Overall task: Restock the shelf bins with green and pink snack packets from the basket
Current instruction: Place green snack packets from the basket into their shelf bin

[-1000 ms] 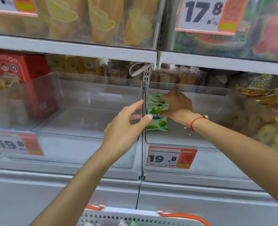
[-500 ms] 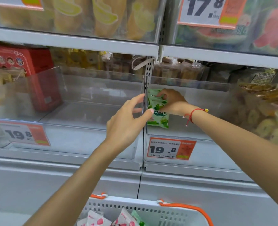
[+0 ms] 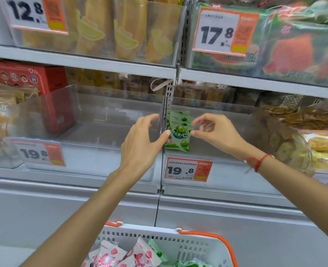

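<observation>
Several green snack packets [image 3: 179, 132] stand upright against the left wall of the right clear bin [image 3: 230, 151]. My right hand [image 3: 217, 132] is at their right edge, with the tips of thumb and forefinger pinching the front packet. My left hand [image 3: 142, 145] is in front of the divider between the bins, fingers apart, its thumb tip at the packets' left edge. The left clear bin [image 3: 101, 137] holds nothing. Below, a white basket [image 3: 203, 245] with orange handles holds pink packets [image 3: 111, 255] and green packets [image 3: 194, 264].
A red box [image 3: 49, 97] stands behind the left bin. A bin of round biscuits [image 3: 286, 143] is at the right. Orange price tags [image 3: 188, 169] hang on the bin fronts. The shelf above [image 3: 101, 60] carries yellow and watermelon-print packs.
My right hand has drawn back from on top of the green packets to their right edge. The view has pulled back and down, so more of the basket shows.
</observation>
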Demonstrator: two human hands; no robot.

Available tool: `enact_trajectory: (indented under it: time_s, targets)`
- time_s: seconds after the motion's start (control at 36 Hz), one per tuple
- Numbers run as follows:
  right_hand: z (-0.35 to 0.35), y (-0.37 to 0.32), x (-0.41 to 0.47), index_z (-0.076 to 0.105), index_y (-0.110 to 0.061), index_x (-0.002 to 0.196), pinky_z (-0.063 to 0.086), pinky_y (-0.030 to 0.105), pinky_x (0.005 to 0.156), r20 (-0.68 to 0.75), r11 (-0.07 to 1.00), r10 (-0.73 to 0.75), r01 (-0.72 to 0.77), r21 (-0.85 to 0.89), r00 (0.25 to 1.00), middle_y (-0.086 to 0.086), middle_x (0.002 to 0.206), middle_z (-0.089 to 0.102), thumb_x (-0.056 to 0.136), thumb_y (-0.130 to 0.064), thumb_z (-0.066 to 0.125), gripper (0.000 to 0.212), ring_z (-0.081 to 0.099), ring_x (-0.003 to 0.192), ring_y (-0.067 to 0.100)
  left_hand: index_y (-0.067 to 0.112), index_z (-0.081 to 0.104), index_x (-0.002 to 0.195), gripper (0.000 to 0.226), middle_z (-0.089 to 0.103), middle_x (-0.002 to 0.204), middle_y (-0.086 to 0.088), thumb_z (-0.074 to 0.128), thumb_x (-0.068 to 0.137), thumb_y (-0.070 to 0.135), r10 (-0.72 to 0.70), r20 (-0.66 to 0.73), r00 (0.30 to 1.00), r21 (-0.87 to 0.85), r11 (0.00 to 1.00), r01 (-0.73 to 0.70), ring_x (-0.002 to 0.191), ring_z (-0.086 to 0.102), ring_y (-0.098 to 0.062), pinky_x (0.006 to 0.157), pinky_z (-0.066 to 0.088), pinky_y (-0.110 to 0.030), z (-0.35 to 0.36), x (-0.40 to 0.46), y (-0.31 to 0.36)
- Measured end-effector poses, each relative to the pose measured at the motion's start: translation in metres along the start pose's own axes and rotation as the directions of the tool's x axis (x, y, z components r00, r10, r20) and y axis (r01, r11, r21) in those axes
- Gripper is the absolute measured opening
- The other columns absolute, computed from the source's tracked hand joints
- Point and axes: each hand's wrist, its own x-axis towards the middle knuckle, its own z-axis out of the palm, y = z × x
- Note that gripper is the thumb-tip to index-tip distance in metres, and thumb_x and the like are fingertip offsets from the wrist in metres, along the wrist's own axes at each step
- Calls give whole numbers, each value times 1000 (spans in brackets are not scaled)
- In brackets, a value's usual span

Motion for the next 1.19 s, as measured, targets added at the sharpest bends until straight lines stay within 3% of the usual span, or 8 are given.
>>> enact_trajectory:
  time_s: [0.14,0.39,0.5,0.56,0.72,0.89,1.0,1.19]
  targets:
    - [-13,-27,-61,69,-18,87,46,15,57,100,971,-26,2,240,995,1,64,63,78,-20,76,12,54,56,6,38,57,109,22,58,107,24,62,88,36,84,-196,977,-10,996,-88,97,54,0,76,45,-27,-11,-46,8]
    - [57,7,-142,67,-26,78,46,22,59,429,973,75,-160,168,900,-6,60,59,81,-15,74,13,52,51,2,38,63,87,4,62,78,22,60,88,38,-206,-9,979,17,978,206,75,57,4,60,40,-19,12,-132,-40]
    - [109,45,-173,65,-33,81,53,32,76,622,975,189,-222,-25,760,-2,73,67,81,-21,72,13,65,77,3,35,64,103,14,66,100,17,58,92,29,-312,214,926,224,938,264,89,59,-2,63,44,-21,30,-162,-86]
    - [135,59,-191,68,-25,95,50,31,86,687,965,249,-237,-115,683,3,89,70,85,-23,66,11,64,99,13,29,58,122,29,60,125,7,56,94,26,-351,366,862,360,907,217,110,56,-11,84,49,-30,39,-178,-109]
    - [192,54,-238,52,-16,128,42,29,97,779,940,314,-296,-173,542,1,132,53,97,-42,47,42,52,115,17,27,13,153,66,1,161,-3,49,98,32,-437,684,585,601,792,-111,148,7,-23,117,20,-39,55,-233,-158]
    - [201,34,-255,54,-21,104,44,28,90,663,957,211,-291,11,718,-5,110,49,76,-73,53,59,50,105,12,31,-6,152,82,-13,160,1,53,94,37,-390,724,570,582,788,-201,148,-7,-19,118,6,-40,52,-251,-176]
    - [195,35,-250,62,-4,88,41,30,70,818,931,175,-362,43,547,5,85,48,68,-82,46,83,45,76,16,36,17,151,74,-1,161,5,59,90,42,-415,745,523,529,844,-85,147,3,-19,119,12,-43,50,-235,-175]
    - [182,49,-239,63,-25,80,41,11,67,837,901,154,-422,99,526,-22,65,55,82,-20,74,12,50,62,-9,30,40,141,75,28,152,3,76,77,13,-386,859,337,402,915,22,142,23,-22,113,27,-36,37,-201,-157]
